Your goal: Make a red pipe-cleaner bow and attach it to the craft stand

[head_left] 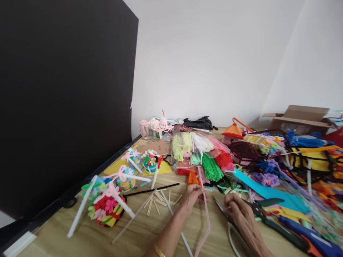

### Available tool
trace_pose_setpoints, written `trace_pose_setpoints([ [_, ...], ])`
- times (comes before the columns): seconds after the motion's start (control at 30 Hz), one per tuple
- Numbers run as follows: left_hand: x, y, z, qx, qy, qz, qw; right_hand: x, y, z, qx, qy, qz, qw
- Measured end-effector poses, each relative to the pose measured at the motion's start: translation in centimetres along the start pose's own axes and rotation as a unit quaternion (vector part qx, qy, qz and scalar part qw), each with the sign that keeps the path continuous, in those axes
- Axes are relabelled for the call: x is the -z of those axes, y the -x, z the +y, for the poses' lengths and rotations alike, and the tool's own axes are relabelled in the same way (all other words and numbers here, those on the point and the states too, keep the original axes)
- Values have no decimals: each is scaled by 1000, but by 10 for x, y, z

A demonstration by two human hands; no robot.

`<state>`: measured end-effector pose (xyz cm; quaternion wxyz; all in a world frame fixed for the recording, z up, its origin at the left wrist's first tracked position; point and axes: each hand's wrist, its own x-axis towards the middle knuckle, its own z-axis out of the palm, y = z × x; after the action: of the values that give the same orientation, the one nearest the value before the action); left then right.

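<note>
You are working at a wooden table (pixel 53 239), with a large black panel (pixel 64 100) leaning along its left edge and a white wall (pixel 203 60) rising behind it. An opened cardboard box (pixel 302 116) is sitting beyond the far right corner. Clear bags of pipe cleaners (pixel 198 153) in green, white, red and orange are lying heaped mid-table. Finished pipe-cleaner flower crafts (pixel 105 207) are resting to the left, and a blue felt sheet (pixel 268 191) is lying to the right.

Your left hand (pixel 191 198) is clenched around a pink pipe cleaner (pixel 206 217), which is running down past your fingers toward the near table edge. Your right hand (pixel 239 217) is grasping scissors (pixel 223 210), their blades pointing left toward the pipe cleaner without touching it. Dark pliers (pixel 261 210) are lying just beside that hand. Short wooden sticks (pixel 158 205) are scattered left of your left hand.
</note>
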<state>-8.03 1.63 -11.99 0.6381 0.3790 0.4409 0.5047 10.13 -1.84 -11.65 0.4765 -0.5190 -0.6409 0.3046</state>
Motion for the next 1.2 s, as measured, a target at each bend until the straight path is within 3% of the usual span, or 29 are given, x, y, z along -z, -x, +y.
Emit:
trace_pose_setpoints([
  [0.2, -1, 1, 1, 2, 4, 4, 1000, 7, -7, 18, -42, 7, -45, 998],
  [0.77, 1, -1, 1, -1, -6, 9, 1000, 0, -11, 12, -50, 25, -43, 998],
  [1.2, 3, 1, 17, 22, -7, 3, 1000, -5, -17, 17, -59, 30, -6, 998],
])
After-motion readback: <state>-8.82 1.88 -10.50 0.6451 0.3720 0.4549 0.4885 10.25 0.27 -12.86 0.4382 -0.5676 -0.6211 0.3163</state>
